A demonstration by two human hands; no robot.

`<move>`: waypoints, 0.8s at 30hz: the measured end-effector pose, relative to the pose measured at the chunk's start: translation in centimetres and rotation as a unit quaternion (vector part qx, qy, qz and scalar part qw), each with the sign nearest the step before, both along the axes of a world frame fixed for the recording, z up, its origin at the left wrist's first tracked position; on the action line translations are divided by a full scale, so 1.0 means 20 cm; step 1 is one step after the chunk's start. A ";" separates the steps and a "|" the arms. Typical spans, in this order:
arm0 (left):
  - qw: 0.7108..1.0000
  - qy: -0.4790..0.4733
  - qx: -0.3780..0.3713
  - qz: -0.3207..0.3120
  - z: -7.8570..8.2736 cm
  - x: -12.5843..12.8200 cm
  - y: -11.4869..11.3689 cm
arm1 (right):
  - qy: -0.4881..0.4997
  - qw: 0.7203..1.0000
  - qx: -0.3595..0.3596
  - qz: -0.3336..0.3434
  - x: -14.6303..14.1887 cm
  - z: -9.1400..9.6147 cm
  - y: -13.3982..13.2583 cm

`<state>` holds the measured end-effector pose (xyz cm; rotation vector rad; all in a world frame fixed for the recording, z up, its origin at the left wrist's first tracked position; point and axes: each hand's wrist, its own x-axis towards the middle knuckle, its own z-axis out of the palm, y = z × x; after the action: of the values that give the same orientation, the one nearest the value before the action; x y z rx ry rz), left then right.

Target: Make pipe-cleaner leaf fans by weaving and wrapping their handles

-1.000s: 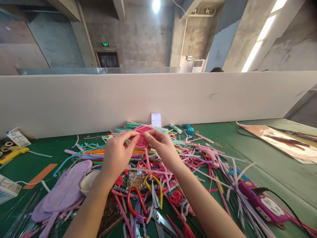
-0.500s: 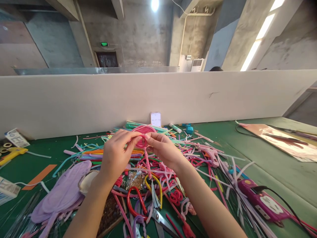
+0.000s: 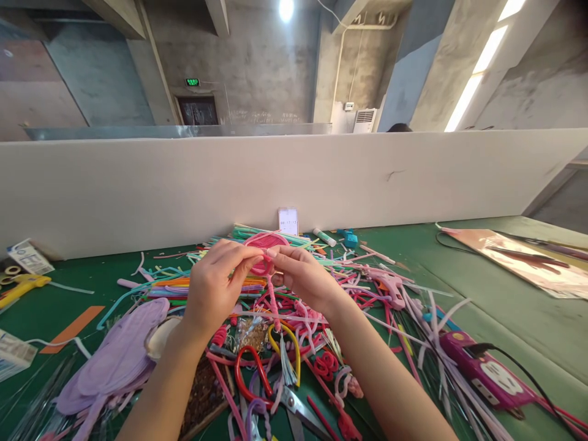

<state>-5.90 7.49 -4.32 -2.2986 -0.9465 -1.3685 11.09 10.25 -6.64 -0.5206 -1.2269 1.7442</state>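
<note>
Between my hands, above the middle of the pile, is a round coil of pink pipe cleaner (image 3: pixel 271 239) with a twisted pink stem (image 3: pixel 274 300) hanging down from it. My left hand (image 3: pixel 218 278) pinches the coil's near edge from the left, thumb against forefinger. From the right, my right hand (image 3: pixel 298 272) pinches the same edge, its fingertips meeting those of the left. The fingers hide part of the coil. Below the stem lie scissors with red and yellow handles (image 3: pixel 258 373) and a bundle of pale wire ends (image 3: pixel 288 361).
Loose pipe cleaners (image 3: pixel 215 285) in many colours cover the green table (image 3: pixel 496 288). Purple padded shapes (image 3: pixel 114 361) lie left, beside a yellow glue gun (image 3: pixel 22 288). A pink glue gun (image 3: pixel 390 285) and a magenta power strip (image 3: pixel 487 370) are right. A phone (image 3: pixel 288 221) leans on the white partition (image 3: pixel 184 190).
My fingertips have shifted slightly on the coil's near edge, both hands still pinching it. Otherwise the scene is almost the same.
</note>
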 end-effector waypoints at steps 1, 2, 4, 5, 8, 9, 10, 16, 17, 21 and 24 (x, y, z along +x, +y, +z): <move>1.000 -0.001 0.003 -0.008 0.00 0.00 0.00 | 0.006 1.000 -0.005 0.013 0.01 0.00 0.01; 1.000 0.000 0.003 -0.016 0.00 0.00 0.00 | 0.008 1.000 -0.007 0.024 0.02 -0.01 0.01; 1.000 0.003 0.000 -0.027 0.01 -0.01 -0.01 | 0.003 0.999 -0.008 0.039 0.03 -0.02 0.02; 0.999 0.006 -0.001 -0.032 0.01 -0.01 -0.01 | -0.005 0.999 -0.008 0.046 0.03 -0.03 0.02; 0.999 0.013 0.000 -0.034 0.01 -0.01 -0.01 | -0.029 0.998 0.004 0.058 0.04 -0.03 0.03; 0.999 0.017 0.004 -0.032 0.01 -0.01 -0.01 | -0.034 0.998 0.011 0.058 0.04 -0.03 0.03; 0.999 0.021 0.010 -0.029 0.01 -0.01 -0.01 | -0.037 0.998 0.020 0.055 0.04 -0.03 0.03; 0.996 0.064 0.049 0.022 0.00 -0.01 -0.01 | -0.070 0.991 0.115 0.007 0.04 -0.02 0.03; 0.996 0.074 0.049 0.030 0.00 -0.02 -0.01 | -0.085 0.987 0.134 -0.004 0.04 -0.02 0.03; 0.994 0.105 0.018 0.040 0.00 -0.02 -0.02 | -0.169 0.966 0.190 -0.055 0.06 0.00 0.04; 0.992 0.118 -0.014 0.038 0.00 -0.02 -0.02 | -0.234 0.941 0.230 -0.082 0.08 0.00 0.04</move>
<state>-6.36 7.12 -4.29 -2.3536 -0.9699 -1.0320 12.68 11.09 -6.62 -0.7528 -1.8056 1.1641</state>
